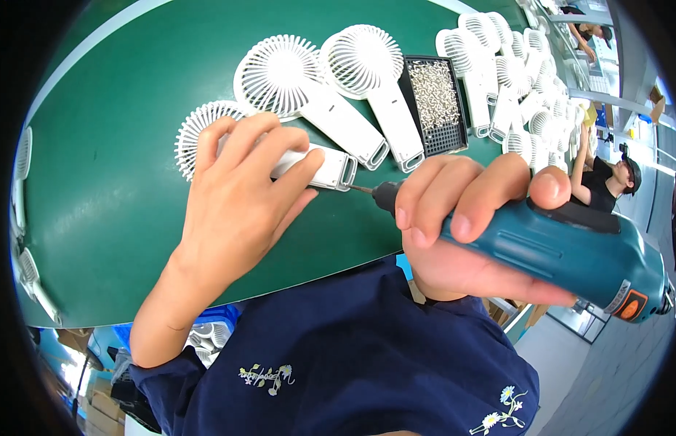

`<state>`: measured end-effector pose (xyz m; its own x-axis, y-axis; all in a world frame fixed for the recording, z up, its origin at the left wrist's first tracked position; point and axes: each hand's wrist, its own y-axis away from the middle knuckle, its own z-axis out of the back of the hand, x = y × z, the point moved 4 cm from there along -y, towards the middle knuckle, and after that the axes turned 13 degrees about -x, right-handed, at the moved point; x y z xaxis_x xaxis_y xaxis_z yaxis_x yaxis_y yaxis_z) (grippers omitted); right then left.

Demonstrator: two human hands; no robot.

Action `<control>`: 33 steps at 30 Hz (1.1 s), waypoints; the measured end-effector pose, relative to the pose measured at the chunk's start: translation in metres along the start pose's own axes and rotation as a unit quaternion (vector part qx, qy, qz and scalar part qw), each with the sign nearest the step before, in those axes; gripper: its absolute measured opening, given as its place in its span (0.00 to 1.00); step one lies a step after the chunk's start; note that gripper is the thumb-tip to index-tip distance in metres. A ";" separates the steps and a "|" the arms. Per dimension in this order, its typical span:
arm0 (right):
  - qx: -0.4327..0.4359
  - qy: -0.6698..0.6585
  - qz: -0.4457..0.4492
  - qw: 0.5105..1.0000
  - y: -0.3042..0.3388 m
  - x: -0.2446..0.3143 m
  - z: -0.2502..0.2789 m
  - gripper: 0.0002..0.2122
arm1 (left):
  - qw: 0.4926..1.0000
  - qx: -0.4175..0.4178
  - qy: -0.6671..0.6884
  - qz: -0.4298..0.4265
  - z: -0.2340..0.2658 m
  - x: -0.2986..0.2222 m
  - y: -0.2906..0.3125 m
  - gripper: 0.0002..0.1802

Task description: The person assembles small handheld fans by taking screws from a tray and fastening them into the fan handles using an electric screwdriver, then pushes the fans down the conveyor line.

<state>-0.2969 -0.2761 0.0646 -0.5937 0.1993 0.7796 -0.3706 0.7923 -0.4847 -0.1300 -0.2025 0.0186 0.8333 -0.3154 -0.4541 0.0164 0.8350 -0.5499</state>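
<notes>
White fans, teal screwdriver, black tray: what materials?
White fans: likely moulded plastic, satin; thin, uniform ribs.
Teal screwdriver: probably hard plastic shell, semi-gloss; soft highlights, moulded grooves.
Black tray: looks like matte plastic, gridded floor; could be coated metal, can't be sure.

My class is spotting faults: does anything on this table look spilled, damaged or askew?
Nothing stands out: the screws lie inside the black tray, and the fan under the left hand looks whole where visible; the fan pile is merely jumbled.

Power screwdriver [541, 247], right: smooth plastic. Fans [387, 112], upper centre: I see matt plastic. Screws [435, 93], upper right: shiny metal. Shirt [345, 349], bottom: cloth.
</notes>
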 end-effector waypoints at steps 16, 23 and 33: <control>-0.026 -0.034 -0.008 0.999 0.012 -0.019 -0.016 0.35 | 1.000 0.010 -0.020 -0.001 -0.005 0.005 0.010 0.21; 0.007 -0.017 -0.016 1.000 0.010 -0.020 -0.014 0.35 | 0.998 -0.031 -0.041 -0.029 -0.008 0.003 0.007 0.09; -0.208 0.092 -0.044 0.973 0.006 0.008 0.042 0.38 | 0.996 0.044 -0.039 -0.073 -0.008 -0.001 0.005 0.12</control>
<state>-0.3343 -0.2943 0.0513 -0.4200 0.1904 0.8873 -0.0707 0.9679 -0.2412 -0.1349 -0.2019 0.0105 0.8585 -0.4040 -0.3157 0.1865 0.8196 -0.5417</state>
